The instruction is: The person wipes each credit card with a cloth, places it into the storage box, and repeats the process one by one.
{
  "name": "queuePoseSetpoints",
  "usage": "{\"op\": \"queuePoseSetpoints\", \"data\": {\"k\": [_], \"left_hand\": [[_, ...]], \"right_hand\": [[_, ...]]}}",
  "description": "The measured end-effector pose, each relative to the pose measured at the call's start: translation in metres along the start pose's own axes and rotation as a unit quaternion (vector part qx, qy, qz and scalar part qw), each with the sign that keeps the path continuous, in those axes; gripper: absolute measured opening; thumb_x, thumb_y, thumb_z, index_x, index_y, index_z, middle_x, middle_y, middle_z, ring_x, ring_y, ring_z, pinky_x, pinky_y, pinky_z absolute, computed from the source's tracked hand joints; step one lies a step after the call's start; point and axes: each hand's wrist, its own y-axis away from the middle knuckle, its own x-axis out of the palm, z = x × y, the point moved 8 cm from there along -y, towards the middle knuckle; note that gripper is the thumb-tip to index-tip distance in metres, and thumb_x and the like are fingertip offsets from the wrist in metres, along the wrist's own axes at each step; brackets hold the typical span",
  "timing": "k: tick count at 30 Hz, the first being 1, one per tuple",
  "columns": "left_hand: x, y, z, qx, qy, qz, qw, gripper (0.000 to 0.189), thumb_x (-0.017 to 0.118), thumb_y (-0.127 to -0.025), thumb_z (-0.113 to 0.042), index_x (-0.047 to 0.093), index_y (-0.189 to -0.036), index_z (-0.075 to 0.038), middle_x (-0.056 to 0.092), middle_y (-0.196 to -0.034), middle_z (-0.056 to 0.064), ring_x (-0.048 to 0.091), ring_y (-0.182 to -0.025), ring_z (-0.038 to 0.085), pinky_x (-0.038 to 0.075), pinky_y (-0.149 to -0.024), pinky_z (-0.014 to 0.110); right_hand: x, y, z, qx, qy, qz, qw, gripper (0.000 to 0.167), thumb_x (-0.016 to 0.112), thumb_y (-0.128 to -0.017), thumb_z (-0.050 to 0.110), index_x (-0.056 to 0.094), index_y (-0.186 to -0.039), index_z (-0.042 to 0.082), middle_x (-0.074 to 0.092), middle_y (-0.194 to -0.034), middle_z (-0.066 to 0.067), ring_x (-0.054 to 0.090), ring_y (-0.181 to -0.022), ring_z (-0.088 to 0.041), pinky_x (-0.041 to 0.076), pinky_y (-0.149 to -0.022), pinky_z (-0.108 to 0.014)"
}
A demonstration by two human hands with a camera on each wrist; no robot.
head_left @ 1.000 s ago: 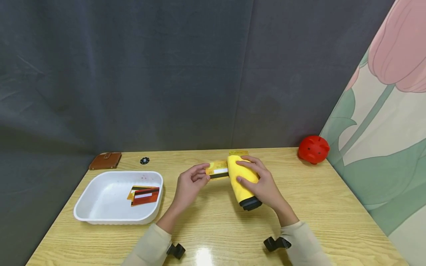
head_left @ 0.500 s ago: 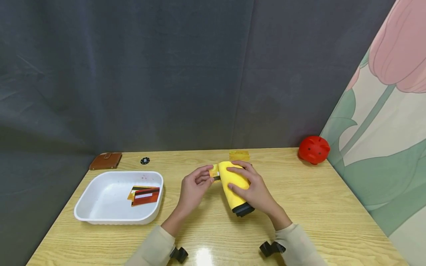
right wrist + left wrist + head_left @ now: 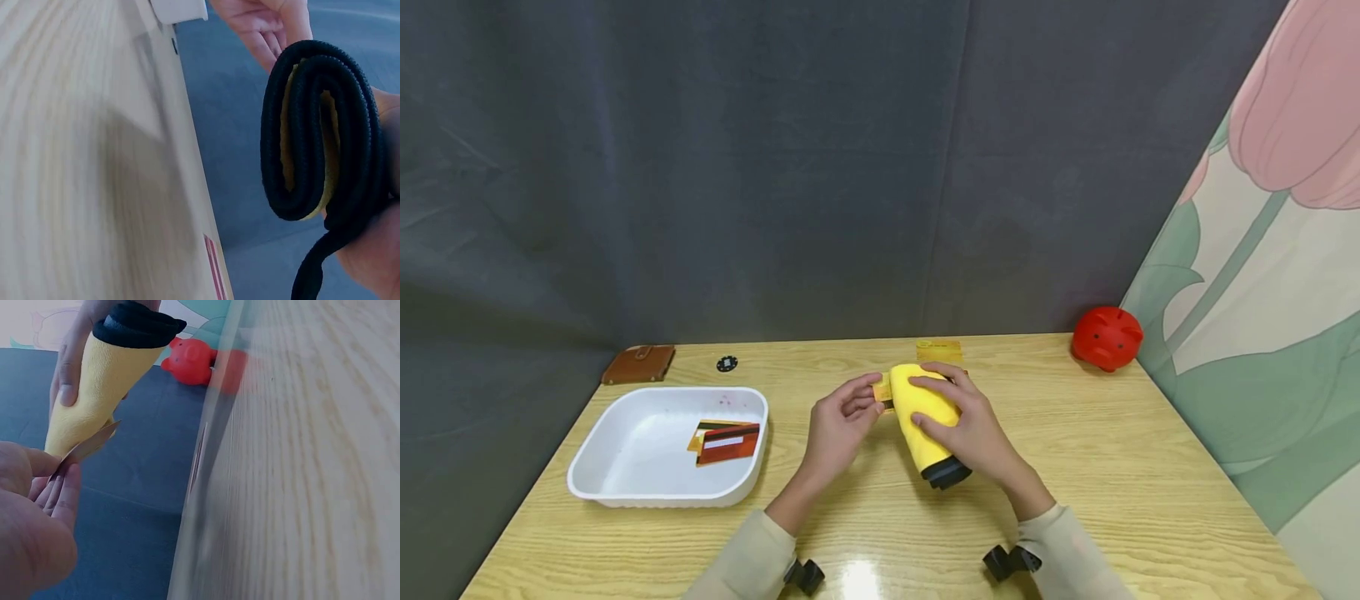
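My left hand pinches a yellow bank card by its left end, between thumb and fingers. The card's other end disappears behind the rolled yellow cloth in the head view. From the left wrist, the card appears edge-on, right against the cloth. My right hand grips the roll from its right side, thumb on the near face. Black edging shows as several folded layers at the roll's near end, with a loose strip hanging down. The roll is held tilted above the wooden table.
A white tray at the left holds a red card over a yellow one. Behind it lie a brown wallet and a black chip. Another yellow card lies beyond the hands; a red piggy bank sits back right.
My right hand has brought the cloth roll left and slightly nearer, so it covers more of the bank card. My left hand has shifted a little right, still pinching the card.
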Motion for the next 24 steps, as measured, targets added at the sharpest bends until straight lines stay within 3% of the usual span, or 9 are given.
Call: {"op": "queuePoseSetpoints", "data": {"k": [7, 14, 19, 24], "left_hand": [[-0.001, 0.001, -0.011, 0.024, -0.002, 0.009, 0.9997, 0.037, 0.073, -0.095, -0.004, 0.07, -0.131, -0.011, 0.07, -0.117, 0.017, 0.073, -0.107, 0.026, 0.061, -0.087, 0.021], [-0.014, -0.002, -0.016, 0.013, -0.028, 0.001, 0.9995, 0.036, 0.074, -0.094, -0.004, 0.071, -0.129, -0.013, 0.07, -0.116, 0.013, 0.071, -0.103, 0.014, 0.06, -0.087, 0.019], [-0.038, -0.003, -0.028, 0.016, -0.046, -0.018, 0.9986, 0.034, 0.071, -0.096, -0.004, 0.071, -0.13, -0.013, 0.07, -0.116, 0.014, 0.071, -0.101, 0.013, 0.059, -0.085, 0.018], [-0.076, 0.004, -0.041, 0.02, -0.076, -0.038, 0.9962, 0.034, 0.065, -0.1, -0.004, 0.069, -0.132, -0.013, 0.068, -0.117, 0.013, 0.069, -0.1, 0.009, 0.058, -0.084, 0.016]], "right_hand": [[-0.025, -0.003, -0.019, 0.029, -0.011, -0.04, 0.9987, 0.046, 0.082, -0.09, 0.017, 0.069, -0.135, 0.019, 0.053, -0.149, -0.006, 0.059, -0.12, -0.024, 0.052, -0.084, -0.018], [-0.05, -0.001, -0.035, 0.061, -0.007, -0.067, 0.9958, 0.045, 0.079, -0.092, 0.016, 0.068, -0.136, 0.016, 0.051, -0.151, -0.008, 0.059, -0.117, -0.025, 0.05, -0.085, -0.013], [-0.065, 0.0, -0.038, 0.076, 0.005, -0.078, 0.994, 0.046, 0.079, -0.093, 0.019, 0.067, -0.137, 0.018, 0.05, -0.152, -0.008, 0.056, -0.119, -0.025, 0.047, -0.084, -0.015], [-0.073, 0.0, -0.038, 0.082, 0.004, -0.082, 0.9932, 0.046, 0.078, -0.093, 0.018, 0.067, -0.138, 0.019, 0.049, -0.152, -0.008, 0.053, -0.12, -0.024, 0.047, -0.082, -0.017]]}}
